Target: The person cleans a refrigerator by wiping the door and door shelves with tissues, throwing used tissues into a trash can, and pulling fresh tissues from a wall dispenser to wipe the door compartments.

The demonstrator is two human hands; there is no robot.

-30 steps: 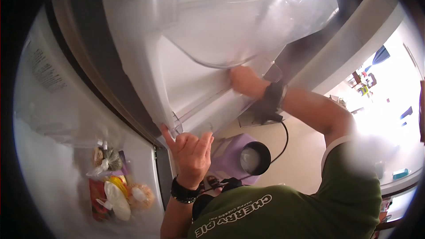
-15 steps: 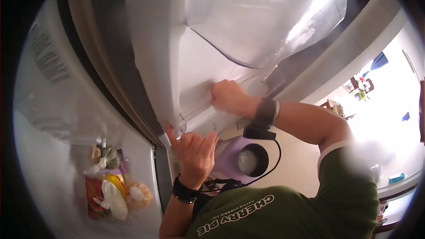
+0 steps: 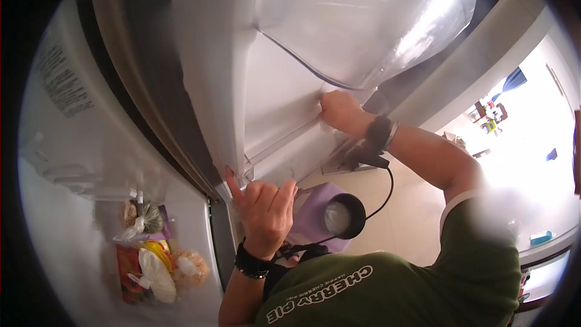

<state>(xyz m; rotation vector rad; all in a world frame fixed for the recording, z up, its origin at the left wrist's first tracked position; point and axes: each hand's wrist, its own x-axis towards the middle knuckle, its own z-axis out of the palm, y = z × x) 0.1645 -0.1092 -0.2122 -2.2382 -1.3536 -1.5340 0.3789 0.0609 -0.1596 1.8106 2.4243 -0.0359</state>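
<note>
My right hand (image 3: 344,111) is closed in a fist against the white inner panel of an open fridge door (image 3: 275,112), below a clear plastic door bin (image 3: 339,30). Whatever it may hold is hidden. My left hand (image 3: 263,215) is at the lower corner of the door, beside its edge. One outer finger points up and touches the edge, while the middle fingers are curled over; what lies inside them cannot be seen. A dark strap sits on each wrist, and a cable hangs from the right one.
At left, the fridge interior (image 3: 78,218) holds several food bags, among them a knotted white bag (image 3: 157,275) and a bag of orange bits (image 3: 189,266). A purple stool-like object (image 3: 311,206) and a dark round container (image 3: 357,215) stand on the tiled floor (image 3: 387,224) below.
My right fist has slid right and slightly up along the door panel, its wrist strap and cable moving with it. My left hand has stayed in place.
</note>
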